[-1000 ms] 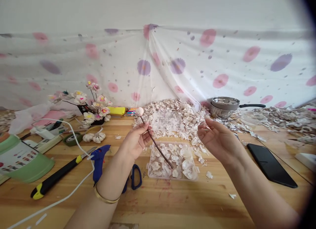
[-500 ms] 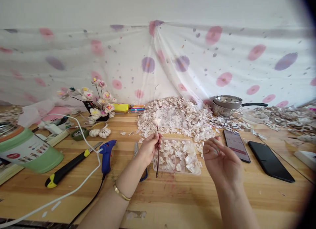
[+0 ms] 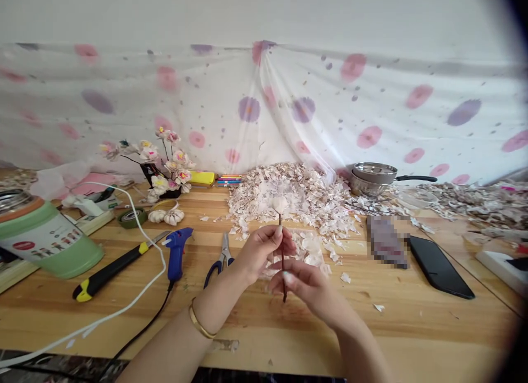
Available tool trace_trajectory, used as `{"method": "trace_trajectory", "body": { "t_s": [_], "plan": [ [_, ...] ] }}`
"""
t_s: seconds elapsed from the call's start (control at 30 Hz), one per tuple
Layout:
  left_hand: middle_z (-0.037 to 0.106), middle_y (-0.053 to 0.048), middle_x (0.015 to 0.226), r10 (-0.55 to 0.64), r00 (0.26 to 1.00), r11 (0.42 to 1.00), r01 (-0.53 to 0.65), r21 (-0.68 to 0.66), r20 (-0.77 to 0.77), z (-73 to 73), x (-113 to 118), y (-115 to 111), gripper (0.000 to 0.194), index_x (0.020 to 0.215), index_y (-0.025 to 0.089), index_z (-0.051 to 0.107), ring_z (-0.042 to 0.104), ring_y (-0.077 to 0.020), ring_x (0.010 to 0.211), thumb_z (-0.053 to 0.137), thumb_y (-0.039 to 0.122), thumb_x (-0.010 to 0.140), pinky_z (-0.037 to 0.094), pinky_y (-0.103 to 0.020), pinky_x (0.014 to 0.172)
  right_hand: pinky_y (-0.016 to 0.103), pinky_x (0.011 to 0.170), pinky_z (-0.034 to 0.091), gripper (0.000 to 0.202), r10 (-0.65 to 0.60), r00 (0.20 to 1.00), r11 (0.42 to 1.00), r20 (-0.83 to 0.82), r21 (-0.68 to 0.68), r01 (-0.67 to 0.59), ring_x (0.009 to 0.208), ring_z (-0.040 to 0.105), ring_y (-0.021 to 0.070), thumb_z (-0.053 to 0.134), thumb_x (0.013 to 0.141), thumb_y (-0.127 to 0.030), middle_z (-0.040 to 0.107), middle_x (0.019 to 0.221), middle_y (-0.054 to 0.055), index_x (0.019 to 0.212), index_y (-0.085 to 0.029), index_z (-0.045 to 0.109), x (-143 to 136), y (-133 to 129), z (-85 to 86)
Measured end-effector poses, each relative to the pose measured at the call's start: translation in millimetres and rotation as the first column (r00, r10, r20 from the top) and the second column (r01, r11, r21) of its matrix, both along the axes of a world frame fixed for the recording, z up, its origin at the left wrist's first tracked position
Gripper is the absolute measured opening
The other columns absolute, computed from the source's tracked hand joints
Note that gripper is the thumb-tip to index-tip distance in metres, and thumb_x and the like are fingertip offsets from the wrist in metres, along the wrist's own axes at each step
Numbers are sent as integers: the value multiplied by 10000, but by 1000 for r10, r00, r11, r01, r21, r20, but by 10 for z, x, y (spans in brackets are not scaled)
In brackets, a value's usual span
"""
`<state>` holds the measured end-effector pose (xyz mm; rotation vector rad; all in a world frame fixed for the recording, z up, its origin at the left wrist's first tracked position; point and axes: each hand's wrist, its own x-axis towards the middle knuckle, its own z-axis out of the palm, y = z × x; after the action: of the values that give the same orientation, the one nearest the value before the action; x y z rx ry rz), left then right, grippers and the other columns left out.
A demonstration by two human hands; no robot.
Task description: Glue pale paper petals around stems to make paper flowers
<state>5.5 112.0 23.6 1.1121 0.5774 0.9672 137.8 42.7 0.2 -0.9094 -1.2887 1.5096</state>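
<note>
My left hand (image 3: pixel 266 250) pinches a thin dark brown stem (image 3: pixel 283 264) just below its top. A small whitish flower head (image 3: pixel 279 205) sits on the upper end of the stem, which stands nearly upright. Lower down, the thumb and fingers of my right hand (image 3: pixel 307 284) close around the same stem, near its bottom tip. Behind both hands lie thin white petals (image 3: pixel 311 244) in a clear compartment tray, largely covered by the hands. Scissors (image 3: pixel 225 251) with dark blue handles rest to the left of my left forearm.
Left are a blue glue gun (image 3: pixel 176 253), a utility knife (image 3: pixel 111 274), a green container (image 3: pixel 61 240), garlic bulbs (image 3: pixel 172 215) and a flower arrangement (image 3: pixel 169 168). A heap of papery flakes (image 3: pixel 330 207) lies behind. Right are metal bowls (image 3: pixel 373 179) and a black phone (image 3: pixel 442 267).
My right hand has moved left and down from beside the tray and taken hold of the lower stem. My left hand and the stem have shifted slightly right.
</note>
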Motion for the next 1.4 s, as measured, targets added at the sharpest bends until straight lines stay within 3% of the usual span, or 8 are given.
{"method": "trace_trajectory", "body": {
  "t_s": [0.17, 0.33, 0.5, 0.67, 0.77, 1.0, 1.23, 1.4],
  "plan": [
    [734, -92, 1034, 266, 954, 948, -233, 215, -136, 153, -181, -195, 177, 874, 208, 751, 555, -291, 1171, 779, 320, 740, 300, -383, 1122, 227, 530, 394, 390, -318, 935, 940, -155, 76, 332, 495, 422, 95, 581, 879, -574, 441, 531, -66, 870, -186, 617, -8, -87, 9],
    [632, -170, 1302, 785, 459, 619, -592, 516, -416, -31, -541, -621, 382, 1097, 170, 679, 375, -381, 1379, 746, 322, 753, 70, -525, 1191, 199, 467, 303, 342, -413, 862, 908, -294, -62, 415, 478, 343, 78, 704, 819, -483, 498, 575, -47, 955, -175, 648, 93, -182, 60],
    [627, -144, 1314, 401, 914, 911, -391, 131, -63, -122, -511, -909, 656, 1331, 245, 501, 615, -282, 1172, 602, 629, 809, 448, -391, 1026, 213, 472, 271, 458, -27, 991, 998, -127, -56, 20, 429, 351, 71, 595, 849, -619, 472, 493, -48, 816, -162, 604, -370, -446, -89],
    [644, 15, 660, 490, 866, 872, -487, -56, 100, -61, -319, -963, 375, 1054, 222, 601, 561, -108, 460, 596, 544, 862, 447, -203, 458, 218, 407, 212, 585, 98, 984, 989, -150, -94, -113, 368, 262, 55, 539, 790, -744, 391, 440, -61, 601, -200, 436, -889, -529, -255],
    [621, 4, 621, 564, 825, 824, -564, 42, 16, -87, -399, -942, 320, 936, 214, 657, 574, -139, 533, 627, 520, 847, 475, -231, 518, 212, 407, 215, 559, -24, 983, 995, -183, -95, 7, 387, 285, 63, 548, 798, -726, 388, 453, -63, 637, -196, 470, -1021, -459, -280],
    [701, -83, 1076, 888, 324, 458, -689, 561, -327, -135, -1077, -866, 127, 833, 259, 734, 504, -307, 1236, 642, 343, 855, 374, -442, 1071, 197, 420, 282, 559, -70, 976, 994, -208, -100, 50, 395, 334, 63, 578, 764, -741, 475, 503, -60, 777, -185, 523, -1098, -323, -198],
    [711, -119, 1065, 525, 840, 851, -521, 70, -136, -189, -742, -982, 554, 1227, 212, 558, 710, -221, 814, 687, 532, 794, 560, -286, 679, 222, 450, 359, 537, 68, 967, 985, -246, -137, -104, 408, 398, 81, 531, 811, -728, 512, 526, -40, 769, -193, 514, -1151, -444, -306],
    [635, 31, 617, 673, 739, 737, -669, 89, -19, -114, -754, -1000, 331, 947, 185, 640, 564, -93, 428, 719, 468, 793, 459, -199, 458, 360, 815, 495, 346, 111, 993, 991, 41, 71, -114, 832, 637, 203, 593, 879, -530, 691, 899, 70, 949, -197, 655, -917, -486, -304]
  ]
}}
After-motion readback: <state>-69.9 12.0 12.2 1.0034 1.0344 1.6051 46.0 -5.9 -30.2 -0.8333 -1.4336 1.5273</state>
